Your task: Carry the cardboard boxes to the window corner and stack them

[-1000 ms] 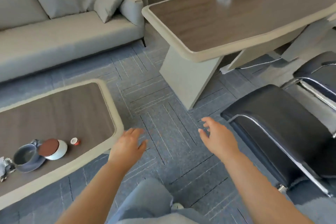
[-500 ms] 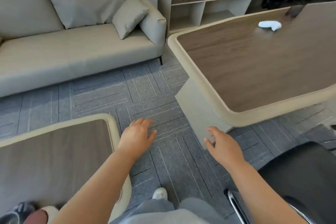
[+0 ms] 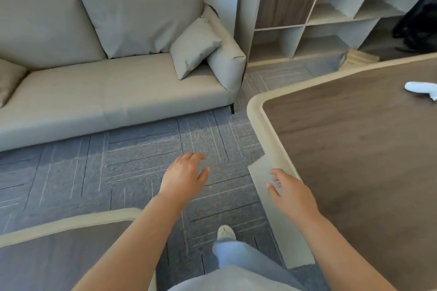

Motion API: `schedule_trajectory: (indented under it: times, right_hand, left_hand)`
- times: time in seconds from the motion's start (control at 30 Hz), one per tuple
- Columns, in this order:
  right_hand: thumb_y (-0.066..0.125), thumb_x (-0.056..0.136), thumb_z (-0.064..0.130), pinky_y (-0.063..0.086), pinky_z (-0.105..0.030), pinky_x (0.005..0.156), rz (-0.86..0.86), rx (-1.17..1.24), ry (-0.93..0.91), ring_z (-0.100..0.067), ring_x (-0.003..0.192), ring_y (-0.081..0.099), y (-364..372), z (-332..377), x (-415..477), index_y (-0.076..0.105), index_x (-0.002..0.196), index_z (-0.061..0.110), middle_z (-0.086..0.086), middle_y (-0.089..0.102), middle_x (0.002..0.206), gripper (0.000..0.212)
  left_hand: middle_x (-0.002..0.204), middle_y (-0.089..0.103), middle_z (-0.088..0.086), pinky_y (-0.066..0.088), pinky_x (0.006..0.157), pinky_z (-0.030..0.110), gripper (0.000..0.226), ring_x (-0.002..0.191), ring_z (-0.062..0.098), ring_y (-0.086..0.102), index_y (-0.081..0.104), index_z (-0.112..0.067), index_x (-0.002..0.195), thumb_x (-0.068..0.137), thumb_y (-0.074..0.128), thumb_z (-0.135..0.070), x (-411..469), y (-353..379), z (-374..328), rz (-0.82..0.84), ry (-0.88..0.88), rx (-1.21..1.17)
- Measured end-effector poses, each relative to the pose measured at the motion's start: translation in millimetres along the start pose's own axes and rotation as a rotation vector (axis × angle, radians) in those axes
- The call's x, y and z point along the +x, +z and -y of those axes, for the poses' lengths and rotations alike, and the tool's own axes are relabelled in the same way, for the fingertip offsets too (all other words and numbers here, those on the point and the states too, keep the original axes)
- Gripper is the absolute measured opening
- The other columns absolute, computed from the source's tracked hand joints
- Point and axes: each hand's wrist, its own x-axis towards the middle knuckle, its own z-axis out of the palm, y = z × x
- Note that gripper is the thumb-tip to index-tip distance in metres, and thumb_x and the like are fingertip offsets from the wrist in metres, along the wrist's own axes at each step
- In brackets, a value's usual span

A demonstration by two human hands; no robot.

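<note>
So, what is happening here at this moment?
A person stands on the grey carpet, between a low table and a large desk, facing a sofa. The left hand and the right hand are held out in front, open and holding nothing. No cardboard box is in view, so nothing is being carried yet. A small pale object lies on the desk.
</note>
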Motion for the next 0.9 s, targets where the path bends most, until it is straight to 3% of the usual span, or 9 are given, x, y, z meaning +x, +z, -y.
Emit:
schedule_trajectory:
  times: [0.27, 0.43, 0.63, 0.9]
  right_hand:
    - [0.047, 0.095, 0.034, 0.050, -0.034, 0.081, 0.034, 0.028, -0.284, -0.016, 0.106, 0.060, -35.5, 91.8, 193.2, 0.046, 0.130, 0.022, 0.004, 0.061, 0.123, 0.038]
    - [0.047, 0.094, 0.034, 0.050, -0.034, 0.079, 0.045, 0.023, -0.319, -0.017, 0.108, 0.058, -33.2, 130.3, 283.1, 0.046, 0.129, 0.021, 0.005, 0.061, 0.122, 0.037]
    - [0.045, 0.095, 0.034, 0.050, -0.033, 0.082, 0.031, 0.034, -0.213, -0.015, 0.108, 0.058, -23.8, 164.3, 386.4, 0.046, 0.131, 0.023, 0.006, 0.060, 0.123, 0.038]
    - [0.047, 0.094, 0.034, 0.048, -0.032, 0.083, -0.015, 0.094, 0.111, -0.015, 0.107, 0.057, -41.1, 155.3, 470.1, 0.047, 0.129, 0.023, 0.005, 0.061, 0.120, 0.036]
  left_hand:
    - [0.133, 0.051, -0.002, 0.042, 0.097, 0.033, 0.041, 0.124, 0.018, 0.046, 0.047, -0.019, 0.131, 0.093, 0.048, -0.033, 88.2, -47.8, 66.2, -0.067, -0.315, -0.007]
    - [0.131, 0.053, -0.001, 0.041, 0.095, 0.032, 0.039, 0.122, 0.018, 0.047, 0.049, -0.018, 0.129, 0.093, 0.049, -0.033, 162.9, -73.7, 102.8, -0.138, -0.368, -0.026]
    - [0.127, 0.054, 0.000, 0.042, 0.093, 0.032, 0.040, 0.120, 0.019, 0.047, 0.050, -0.017, 0.129, 0.093, 0.049, -0.034, 297.9, -103.1, 146.8, -0.114, -0.248, -0.005]
    - [0.127, 0.053, 0.001, 0.041, 0.095, 0.033, 0.039, 0.118, 0.021, 0.047, 0.048, -0.018, 0.129, 0.093, 0.047, -0.034, 492.0, -133.9, 129.3, 0.040, 0.143, 0.082]
